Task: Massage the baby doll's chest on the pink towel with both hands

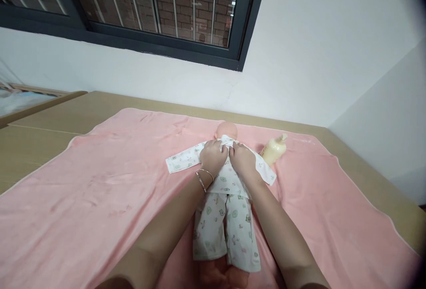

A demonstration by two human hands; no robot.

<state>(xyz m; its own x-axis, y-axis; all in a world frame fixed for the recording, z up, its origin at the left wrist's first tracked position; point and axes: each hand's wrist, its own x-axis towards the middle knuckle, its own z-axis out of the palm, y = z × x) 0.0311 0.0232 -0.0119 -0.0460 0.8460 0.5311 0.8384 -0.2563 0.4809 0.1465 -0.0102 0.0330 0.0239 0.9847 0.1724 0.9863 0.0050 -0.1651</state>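
A baby doll (226, 129) lies on its back on a pink blanket (109, 178), head away from me. It wears a white patterned top (229, 178) and matching trousers (209, 227); its bare feet (216, 273) show at the near end. My left hand (213, 157), with bracelets on the wrist, is closed on the top's cloth near the collar. Close beside it, my right hand (243, 159) pinches the same top at the chest. The sleeves spread out to both sides. Part of the doll's face is covered by the collar cloth.
A feeding bottle (274, 149) with pale yellow contents lies on the blanket, just right of the doll. The blanket covers a wooden surface (43, 134) against a white wall (293, 58). Above is a dark-framed window (159, 43) with bars.
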